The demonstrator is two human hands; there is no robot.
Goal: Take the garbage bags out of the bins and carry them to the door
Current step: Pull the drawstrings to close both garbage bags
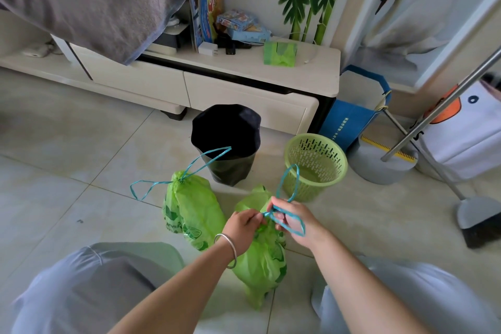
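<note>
Two green garbage bags lie on the tiled floor. The left bag (pixel 189 209) is cinched shut, its blue drawstring loops spread loose. The right bag (pixel 260 260) lies between my knees. My left hand (pixel 241 228) pinches its gathered neck. My right hand (pixel 291 218) grips its blue drawstring (pixel 288 187), one loop standing up and one hanging over my fingers. Behind them stand a bin with a black liner (pixel 226 144) and a green perforated basket bin (pixel 314 165) that looks bare inside.
A low white TV cabinet (pixel 189 84) runs along the back with boxes, chargers and a green roll pack (pixel 279 54) on top. At the right are a blue paper bag (pixel 349 119), a grey dustpan (pixel 385 168), a broom (pixel 477 222) and a metal pole (pixel 439 106).
</note>
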